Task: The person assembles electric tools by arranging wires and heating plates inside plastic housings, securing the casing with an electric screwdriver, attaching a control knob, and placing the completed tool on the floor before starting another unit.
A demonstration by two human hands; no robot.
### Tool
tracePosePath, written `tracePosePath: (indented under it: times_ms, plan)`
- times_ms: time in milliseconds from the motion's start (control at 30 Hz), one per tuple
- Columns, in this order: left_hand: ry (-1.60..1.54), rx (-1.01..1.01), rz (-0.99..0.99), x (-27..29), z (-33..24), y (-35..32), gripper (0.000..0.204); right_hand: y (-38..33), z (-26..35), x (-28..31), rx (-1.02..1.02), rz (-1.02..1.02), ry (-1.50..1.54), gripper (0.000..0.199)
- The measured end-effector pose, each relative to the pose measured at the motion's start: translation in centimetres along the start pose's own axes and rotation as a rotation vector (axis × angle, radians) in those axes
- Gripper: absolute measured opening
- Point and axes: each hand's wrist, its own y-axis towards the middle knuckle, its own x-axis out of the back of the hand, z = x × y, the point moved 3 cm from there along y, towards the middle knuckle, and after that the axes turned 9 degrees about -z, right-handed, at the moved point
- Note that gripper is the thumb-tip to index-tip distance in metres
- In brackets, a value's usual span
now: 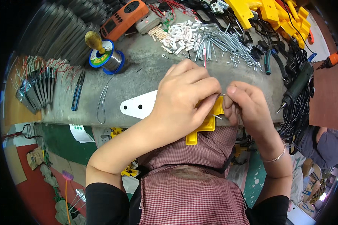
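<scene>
Over the table's near edge, my left hand (pixel 187 90) is closed at a yellow plastic part (pixel 205 125), covering much of it. The part has raised walls and reaches down over my lap. Close beside it, my right hand (pixel 248 101) pinches a thin wire-like piece (pixel 224 94) that spans to my left fingertips. What lies inside the left fingers is hidden. A short pale pin (pixel 217 117) sticks out from the yellow part. Left of my left hand lies a white plate (pixel 133 106) with black holes, partly under the wrist.
Behind my hands lie piles of white tubes (pixel 180 35) and long screws (pixel 225 43). A solder spool (pixel 108 58) and blue cutter (pixel 77 91) are at left. An electric screwdriver (pixel 298 84) and pliers (pixel 276 62) are at right, with yellow housings (pixel 270 13) at far right.
</scene>
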Motion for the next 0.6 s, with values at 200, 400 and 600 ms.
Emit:
tracePosePath:
  times_ms: [200, 400, 600]
  plan:
    - [0.073, 0.004, -0.023, -0.2, 0.0, 0.0, 0.014, -2.0, -1.2, -3.0, 0.972, -0.342, -1.191, 0.019]
    - [-0.167, 0.455, -0.269, 3.6, 2.4, -0.4, 0.016, -3.3, -1.7, -2.5, 0.955, -0.284, -1.050, 0.012]
    - [-0.469, 0.650, -0.216, 1.1, 4.1, -1.0, 0.018, -3.3, -2.0, -0.6, 0.780, -0.425, -0.847, 0.009]
